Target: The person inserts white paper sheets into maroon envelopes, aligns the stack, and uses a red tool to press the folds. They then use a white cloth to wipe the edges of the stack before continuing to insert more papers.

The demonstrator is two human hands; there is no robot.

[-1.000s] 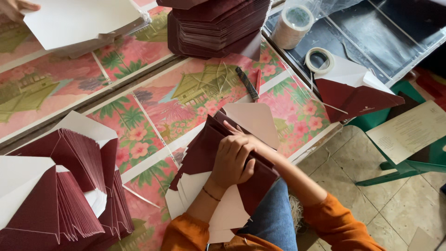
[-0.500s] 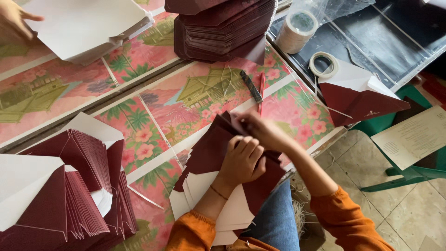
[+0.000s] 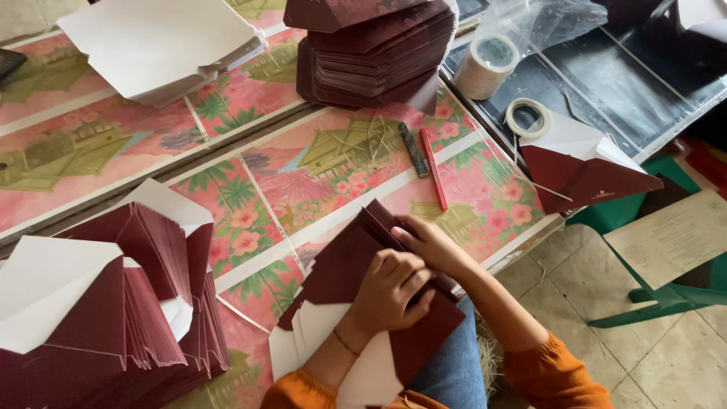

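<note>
Maroon envelope stacks (image 3: 375, 49) far and left (image 3: 113, 318), printed cream sheet (image 3: 674, 238) on green chair

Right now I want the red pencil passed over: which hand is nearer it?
Right. The right hand lies just below the red pencil; the left hand sits lower, farther away.

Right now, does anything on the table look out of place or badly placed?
One dark red envelope lies apart from the stacks, hanging over the table edge above a green chair. The white sheets are stacked unevenly. Both hands rest on the envelopes in front.
</note>
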